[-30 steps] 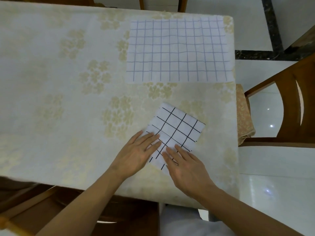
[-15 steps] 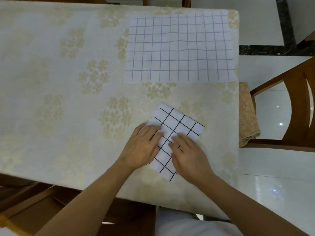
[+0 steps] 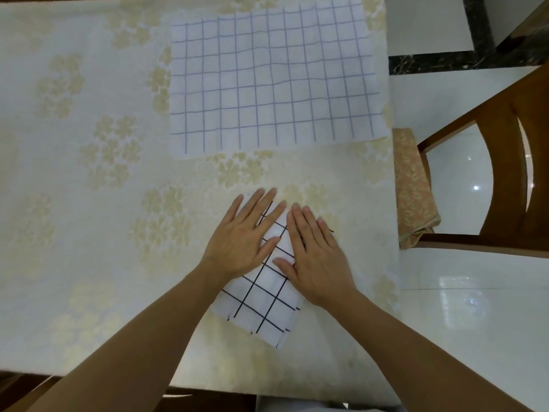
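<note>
A small folded white cloth with a black grid [image 3: 264, 301] lies tilted on the table near its front right. My left hand [image 3: 243, 236] lies flat on the cloth's far left part, fingers straight and spread. Beside it, my right hand [image 3: 315, 251] presses flat on the cloth's far right part. Both hands cover the cloth's far half; its near half shows between my forearms. A larger white cloth with a blue grid [image 3: 276, 81] lies spread flat at the table's far right.
The table wears a cream cloth with pale yellow flowers [image 3: 89, 173]. Its right edge runs close beside my right hand. A wooden chair [image 3: 505, 162] with a patterned seat cushion [image 3: 411, 185] stands to the right on a glossy white floor.
Both hands have slid forward over the black-grid cloth, from its near part to its far end, fingers now straight and flat. The camera has come closer.
</note>
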